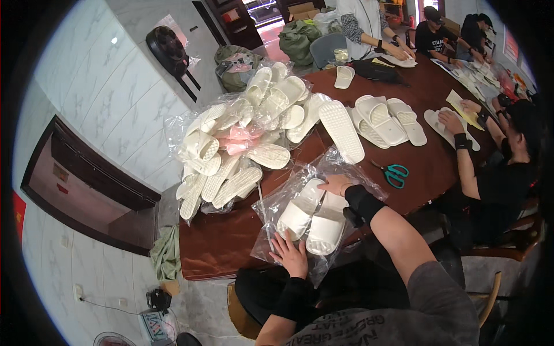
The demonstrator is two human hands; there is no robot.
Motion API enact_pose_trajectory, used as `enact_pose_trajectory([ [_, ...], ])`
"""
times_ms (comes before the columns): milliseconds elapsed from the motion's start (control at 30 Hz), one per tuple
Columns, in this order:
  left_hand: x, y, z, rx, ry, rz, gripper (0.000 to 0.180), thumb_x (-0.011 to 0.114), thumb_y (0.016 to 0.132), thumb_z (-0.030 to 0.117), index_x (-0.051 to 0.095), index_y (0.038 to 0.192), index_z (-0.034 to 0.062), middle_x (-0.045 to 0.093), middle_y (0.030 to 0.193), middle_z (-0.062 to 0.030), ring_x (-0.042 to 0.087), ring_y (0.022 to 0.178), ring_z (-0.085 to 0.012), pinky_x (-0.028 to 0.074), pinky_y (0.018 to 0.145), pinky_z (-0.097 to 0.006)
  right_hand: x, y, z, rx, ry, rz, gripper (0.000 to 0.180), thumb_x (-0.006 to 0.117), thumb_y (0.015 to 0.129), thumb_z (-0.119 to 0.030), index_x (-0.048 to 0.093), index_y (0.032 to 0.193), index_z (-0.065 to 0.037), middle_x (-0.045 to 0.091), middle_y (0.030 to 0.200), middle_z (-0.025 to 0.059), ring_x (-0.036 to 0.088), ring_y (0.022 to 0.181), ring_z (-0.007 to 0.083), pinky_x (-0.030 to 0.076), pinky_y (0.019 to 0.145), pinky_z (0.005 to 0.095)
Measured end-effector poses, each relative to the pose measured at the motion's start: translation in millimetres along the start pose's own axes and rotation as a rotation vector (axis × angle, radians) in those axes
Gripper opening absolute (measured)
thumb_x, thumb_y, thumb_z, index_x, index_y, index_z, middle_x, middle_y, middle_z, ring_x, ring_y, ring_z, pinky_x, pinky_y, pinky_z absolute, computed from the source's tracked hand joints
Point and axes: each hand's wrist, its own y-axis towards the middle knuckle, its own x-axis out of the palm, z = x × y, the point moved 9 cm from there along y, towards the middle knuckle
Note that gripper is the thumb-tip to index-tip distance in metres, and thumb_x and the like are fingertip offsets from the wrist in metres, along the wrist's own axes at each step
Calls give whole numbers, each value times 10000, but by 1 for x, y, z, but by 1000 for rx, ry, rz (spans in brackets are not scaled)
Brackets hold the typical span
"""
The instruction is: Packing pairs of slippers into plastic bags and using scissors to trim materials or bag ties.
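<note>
A pair of white slide slippers [326, 232] lies side by side at the table's near edge, with a clear plastic bag [266, 229] spread under and around it. The bag's film is hard to follow, so I cannot tell how far it covers the slippers. My left hand [290, 255] rests by the toe of the left slipper, fingers spread over the bag. Across the far, heel end of the pair lies my right hand [336, 184], its fingers stretched out on the slippers. Black bands wrap both wrists.
A heap of bagged white slippers [231, 155] with a pink piece [238, 139] covers the table's left part. Teal-handled scissors [395, 175] lie to the right. Beyond are loose slippers [381, 121]. A co-worker's hand [451, 122] touches another pair; other people work farther back.
</note>
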Motion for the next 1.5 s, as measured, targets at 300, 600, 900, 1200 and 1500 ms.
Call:
enact_pose_trajectory([
  [300,-15,15,35,102,-115,-41,697,562,1020,422,305,1616,169,193,1705,-134,123,1575,-387,20,1165,-742,-20,30,36,-158,279,153,550,701,858,-530,746,977,5,737,956,212,703,929,356,531,837,434],
  [600,-16,50,31,208,-22,-61,709,554,1008,476,326,1608,175,223,1701,-98,146,1577,-352,48,1170,-745,-37,-42,85,51,579,463,413,662,936,-426,639,948,-14,681,877,189,658,836,351,497,734,451],
  [900,12,60,49,253,204,-34,726,535,981,570,381,1584,195,261,1688,-83,179,1569,-337,79,1194,-716,-128,-33,163,124,77,676,401,611,969,-419,601,1065,-29,698,946,256,669,894,474,519,776,567],
  [1200,1,54,34,204,213,-40,802,525,962,648,363,1596,184,227,1699,-94,130,1581,-337,85,1192,-716,-357,-124,96,-88,-20,1145,310,605,998,-325,591,954,-19,670,751,191,668,718,411,488,654,493],
  [1500,5,65,54,226,154,-39,829,553,945,655,360,1597,181,212,1703,-91,113,1584,-332,74,1201,-703,-153,-86,119,74,479,914,267,646,979,-268,591,970,-7,675,755,188,645,707,384,505,713,454],
])
